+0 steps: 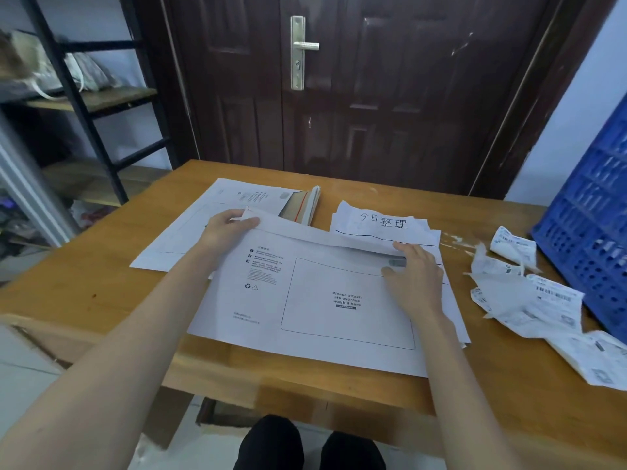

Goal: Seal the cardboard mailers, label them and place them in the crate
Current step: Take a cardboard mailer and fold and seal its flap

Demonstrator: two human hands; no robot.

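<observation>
A white cardboard mailer (315, 300) lies flat on the wooden table (101, 283), printed side up, directly in front of the person. Its face carries a rounded outline box with the words "Please attach sto express waybill here" and a column of numbered instructions to the left of the box. The top flap (305, 232) of this mailer is folded partway over, raised slightly above the body.

The left hand (227, 228) grips the left end of the flap: the thumb lies on top, and the fingers curl around the edge. The right hand (412, 276) rests palm down on the right end of the flap, fingers spread and flat, pressing rather than pinching; it encloses nothing.

A second mailer (190, 228) lies flat beyond and to the left, partly covered by the first. A stack of further mailers (305, 203) with brown inner faces sits at its far right corner.

A sheet of paper with handwritten characters (383, 225) lies behind the right hand, its lower edge overlapping the flap.

To the right, several crumpled shipping labels (529, 300) with barcodes lie loose on the table. The blue plastic crate (590, 225) stands at the right edge of the table, just beside the labels. What the crate contains cannot be determined.

A dark wooden door (373, 89) stands behind the table.
</observation>
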